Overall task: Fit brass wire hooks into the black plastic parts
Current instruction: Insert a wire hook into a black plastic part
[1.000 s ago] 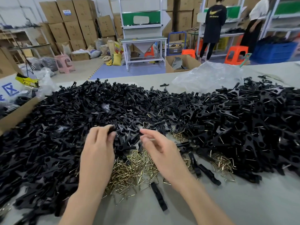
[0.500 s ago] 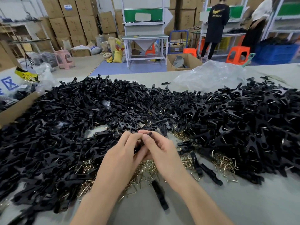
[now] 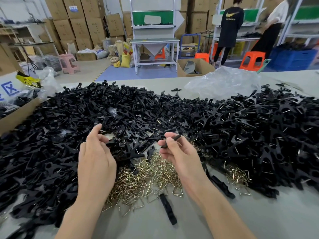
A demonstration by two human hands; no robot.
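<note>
A: While the grey table [image 3: 259, 221] carries the whole job, it's the pile of brass wire hooks [image 3: 146, 178] near its front edge that anchors things, so I'll call every position off that.

B: Biggest first, then?

A: The heap of black plastic parts [image 3: 224, 126] wraps round the hook pile on the left, behind and on the right, spilling wide. Farther behind the hooks, past the heap, lies a crumpled clear bag [image 3: 222, 81].

B: And the hands?

A: The left hand [image 3: 96, 163] hovers over the left edge of the hook pile. Its fingers are half curled, thumb and forefinger apart, up at the heap just behind, with nothing plainly between them. The right hand [image 3: 181, 156] sits above the right side of the pile, thumb and fingertips pinching a single black part [image 3: 176, 136].

B: Hook already in it?

A: Can't tell. It's too small, and the fingers cover half of it.

B: So which step?

A: I read it as between fits: one part in hand, the free hand going for more stock. The next move, I'd judge, calls for one hook teased out of that tangled pile without dragging its neighbours. Then its ends get lined up with the part and pressed home.
</note>
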